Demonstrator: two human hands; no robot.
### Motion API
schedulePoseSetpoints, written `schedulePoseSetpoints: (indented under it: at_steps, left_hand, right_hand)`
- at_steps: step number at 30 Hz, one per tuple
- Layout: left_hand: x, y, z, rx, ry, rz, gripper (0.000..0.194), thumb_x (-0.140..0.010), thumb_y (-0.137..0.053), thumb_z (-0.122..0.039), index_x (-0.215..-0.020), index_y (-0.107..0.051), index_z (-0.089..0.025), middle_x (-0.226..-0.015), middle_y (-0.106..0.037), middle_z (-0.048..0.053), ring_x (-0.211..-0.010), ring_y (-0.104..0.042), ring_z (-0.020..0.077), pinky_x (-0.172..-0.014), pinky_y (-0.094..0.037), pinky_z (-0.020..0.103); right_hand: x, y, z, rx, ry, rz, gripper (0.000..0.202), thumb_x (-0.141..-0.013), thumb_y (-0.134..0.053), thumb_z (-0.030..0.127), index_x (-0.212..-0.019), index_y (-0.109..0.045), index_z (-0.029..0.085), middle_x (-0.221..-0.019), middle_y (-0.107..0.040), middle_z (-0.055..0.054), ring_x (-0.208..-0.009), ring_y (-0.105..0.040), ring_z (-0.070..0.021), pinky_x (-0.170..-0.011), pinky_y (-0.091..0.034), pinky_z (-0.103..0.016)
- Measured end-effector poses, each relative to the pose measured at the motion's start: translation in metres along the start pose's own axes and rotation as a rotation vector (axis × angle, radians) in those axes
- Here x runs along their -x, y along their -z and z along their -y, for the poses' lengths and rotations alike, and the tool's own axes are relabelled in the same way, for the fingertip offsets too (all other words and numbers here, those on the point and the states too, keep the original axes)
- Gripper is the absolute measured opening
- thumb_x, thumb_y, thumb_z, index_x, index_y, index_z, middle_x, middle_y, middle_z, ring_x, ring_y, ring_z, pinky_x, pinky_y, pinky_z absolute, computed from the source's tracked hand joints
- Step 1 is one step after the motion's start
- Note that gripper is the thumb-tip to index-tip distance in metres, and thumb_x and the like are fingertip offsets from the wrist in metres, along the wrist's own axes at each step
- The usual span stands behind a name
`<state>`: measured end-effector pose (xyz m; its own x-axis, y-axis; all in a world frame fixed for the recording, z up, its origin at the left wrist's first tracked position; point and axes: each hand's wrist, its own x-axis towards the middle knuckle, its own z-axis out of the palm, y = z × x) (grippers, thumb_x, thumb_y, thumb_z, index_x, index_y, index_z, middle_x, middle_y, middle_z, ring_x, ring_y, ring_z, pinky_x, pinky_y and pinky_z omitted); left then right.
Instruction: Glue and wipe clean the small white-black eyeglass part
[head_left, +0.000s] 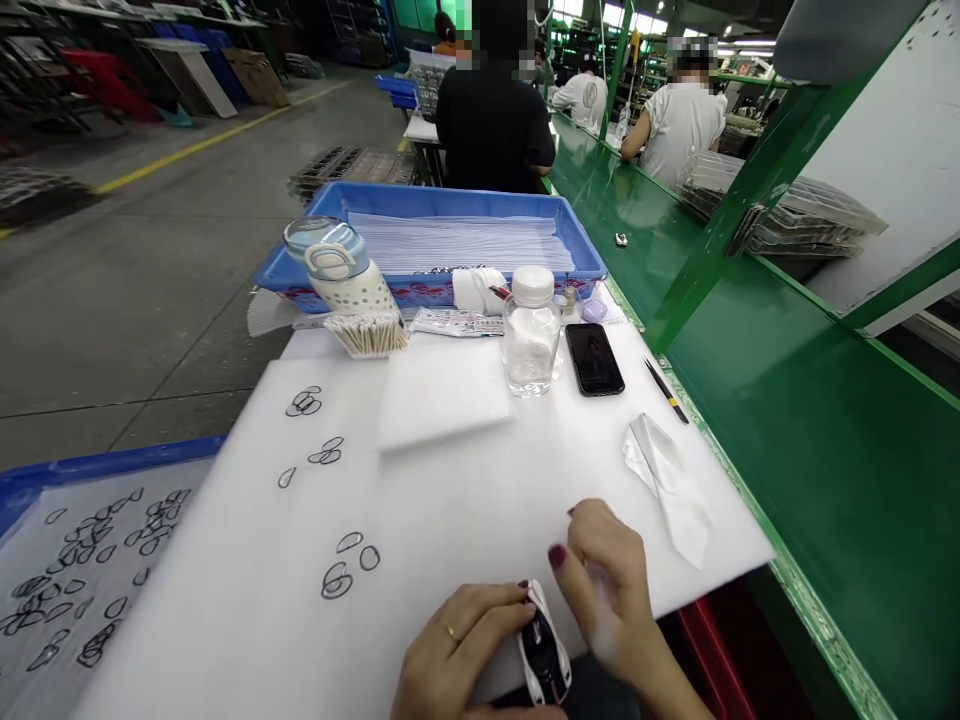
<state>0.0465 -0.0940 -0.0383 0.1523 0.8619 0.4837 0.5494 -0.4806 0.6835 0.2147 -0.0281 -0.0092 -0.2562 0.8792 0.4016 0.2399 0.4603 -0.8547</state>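
At the table's front edge my left hand point(469, 640) is closed around a small black-and-white oval device point(544, 645). Its fingers press on the upper end, and I cannot make out what kind of device it is. My right hand point(619, 580) is just to the right, apart from the device. Its fingers are curled in, with the thumb standing away from them; a pale blur shows by the palm, and what they hold, if anything, is hidden. Thin black rings point(337, 580) lie in small groups to the left. A white cloth point(667, 490) lies crumpled beyond my right hand.
Further back are a white foam sheet point(442, 395), cotton swabs point(367, 335), a clear bottle point(531, 340), a phone point(594, 360) and tweezers point(666, 390). A blue tray point(457, 205) stands behind them. More rings fill the left tray point(135, 450). The green conveyor point(810, 400) runs along the right.
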Motion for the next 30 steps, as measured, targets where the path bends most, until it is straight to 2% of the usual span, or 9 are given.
schedulePoseSetpoints:
  at_steps: [7, 10, 13, 15, 18, 21, 23, 26, 30]
  left_hand:
    - [-0.0050, 0.0032, -0.0023, 0.008, 0.007, -0.012, 0.056, -0.067, -0.084, -0.055, -0.108, -0.065, -0.023, -0.100, -0.076, 0.005, -0.087, -0.075, 0.0209, -0.074, -0.064, 0.027]
    - [-0.0040, 0.0027, -0.0027, 0.013, -0.011, -0.033, 0.055, -0.067, -0.083, -0.058, -0.105, -0.066, -0.023, -0.098, -0.076, 0.005, -0.085, -0.075, 0.0205, -0.073, -0.064, 0.026]
    - [-0.0029, 0.0003, -0.0016, 0.017, -0.013, -0.049, 0.054, -0.068, -0.079, -0.062, -0.102, -0.067, -0.022, -0.096, -0.075, 0.006, -0.084, -0.075, 0.0204, -0.072, -0.064, 0.027]
    - [-0.0030, -0.0016, -0.0011, 0.022, -0.011, -0.047, 0.055, -0.069, -0.079, -0.063, -0.102, -0.067, -0.021, -0.095, -0.075, 0.006, -0.083, -0.075, 0.0205, -0.071, -0.065, 0.027]
    - [-0.0040, -0.0029, -0.0014, 0.028, -0.013, -0.051, 0.054, -0.069, -0.078, -0.063, -0.102, -0.067, -0.021, -0.095, -0.075, 0.006, -0.082, -0.075, 0.0199, -0.071, -0.065, 0.027]
    - [-0.0046, -0.0012, -0.0025, 0.033, -0.011, -0.055, 0.053, -0.071, -0.077, -0.062, -0.102, -0.067, -0.021, -0.095, -0.074, 0.006, -0.083, -0.074, 0.0200, -0.071, -0.064, 0.027]
    - [-0.0044, 0.0004, -0.0028, 0.041, 0.003, -0.038, 0.052, -0.072, -0.076, -0.061, -0.104, -0.067, -0.021, -0.096, -0.074, 0.007, -0.085, -0.074, 0.0207, -0.073, -0.065, 0.029]
    - [-0.0032, 0.0007, -0.0025, 0.058, 0.021, -0.028, 0.053, -0.072, -0.077, -0.059, -0.108, -0.066, -0.021, -0.098, -0.074, 0.007, -0.086, -0.074, 0.0217, -0.074, -0.065, 0.031]
    - [-0.0022, -0.0022, -0.0026, 0.058, 0.027, -0.070, 0.054, -0.069, -0.079, -0.060, -0.104, -0.067, -0.021, -0.096, -0.075, 0.007, -0.084, -0.074, 0.0211, -0.073, -0.064, 0.029]
  right_hand:
    - [0.0035, -0.0007, 0.0009, -0.127, 0.124, -0.023, 0.035, -0.095, -0.047, 0.021, -0.065, -0.029, 0.020, -0.056, -0.031, 0.003, -0.057, -0.035, -0.0132, -0.057, -0.030, -0.031]
    - [0.0017, -0.0016, -0.0009, 0.052, 0.006, -0.096, 0.037, -0.094, -0.051, 0.020, -0.063, -0.031, 0.020, -0.058, -0.035, 0.002, -0.059, -0.036, -0.0134, -0.059, -0.030, -0.031]
    - [0.0009, -0.0022, -0.0014, 0.044, -0.082, 0.017, 0.041, -0.092, -0.058, 0.024, -0.060, -0.033, 0.019, -0.056, -0.037, 0.003, -0.058, -0.038, -0.0122, -0.057, -0.030, -0.029]
    - [0.0020, -0.0017, 0.0004, -0.063, -0.022, 0.071, 0.040, -0.094, -0.054, 0.024, -0.061, -0.032, 0.019, -0.055, -0.034, 0.004, -0.056, -0.037, -0.0112, -0.054, -0.029, -0.028]
    - [0.0021, -0.0025, 0.0016, -0.031, 0.088, 0.012, 0.038, -0.095, -0.049, 0.019, -0.064, -0.029, 0.019, -0.055, -0.029, 0.005, -0.053, -0.031, -0.0096, -0.052, -0.024, -0.027]
    - [-0.0012, -0.0062, -0.0015, 0.165, 0.028, -0.048, 0.037, -0.094, -0.053, 0.017, -0.063, -0.032, 0.019, -0.056, -0.036, 0.004, -0.055, -0.035, -0.0097, -0.054, -0.026, -0.027]
    - [-0.0024, -0.0077, -0.0031, 0.212, -0.023, -0.010, 0.038, -0.092, -0.058, 0.019, -0.061, -0.036, 0.019, -0.055, -0.040, 0.004, -0.056, -0.039, -0.0101, -0.056, -0.030, -0.027]
    - [-0.0012, -0.0060, -0.0029, 0.051, 0.003, 0.065, 0.040, -0.094, -0.055, 0.023, -0.059, -0.036, 0.019, -0.053, -0.038, 0.005, -0.054, -0.038, -0.0097, -0.055, -0.030, -0.026]
    - [-0.0015, -0.0025, -0.0053, 0.086, 0.036, -0.106, 0.040, -0.095, -0.053, 0.021, -0.059, -0.035, 0.019, -0.055, -0.035, 0.004, -0.056, -0.037, -0.0110, -0.055, -0.028, -0.028]
